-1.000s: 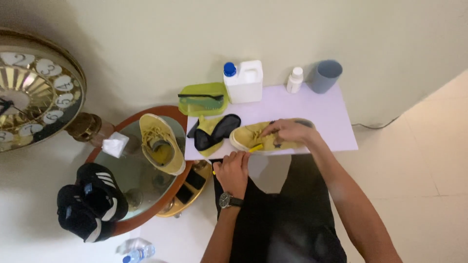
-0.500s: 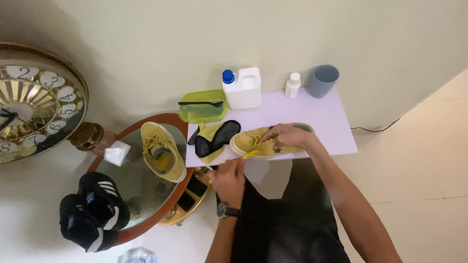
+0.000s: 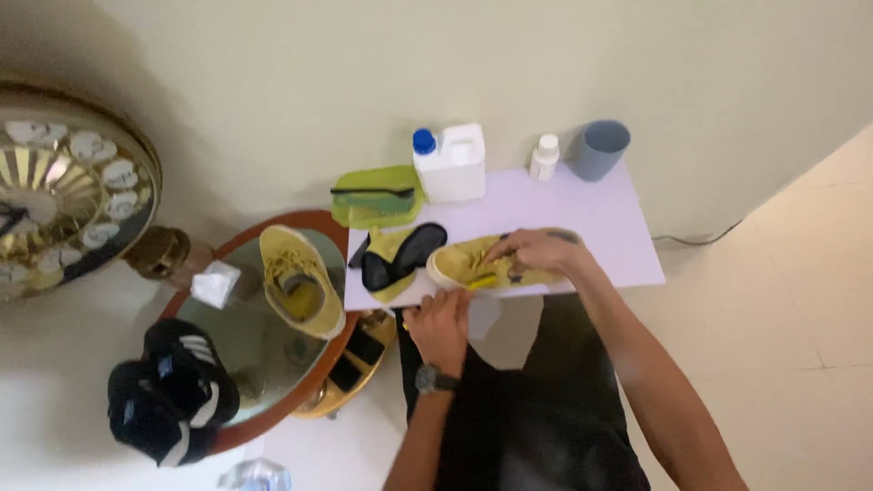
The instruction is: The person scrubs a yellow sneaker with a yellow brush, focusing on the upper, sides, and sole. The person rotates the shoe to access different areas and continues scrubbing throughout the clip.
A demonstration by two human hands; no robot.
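A yellow shoe lies on its side near the front of a small white table. My right hand rests on top of the shoe and holds it down. My left hand, with a watch on its wrist, is at the table's front edge just below the shoe's toe. Its fingers curl around a thin yellow handle whose end touches the shoe's side. What kind of tool it is stays unclear. Left of the shoe lie a yellow and a black insole.
At the table's back stand a green box with a brush, a white jug, a small white bottle and a grey cup. A round glass table on the left bears a second yellow shoe, black shoes and a tissue.
My left hand has drawn slightly closer to the shoe, and the yellow handle now lies against its side. My right hand stays on the shoe. The camera shifted a little.
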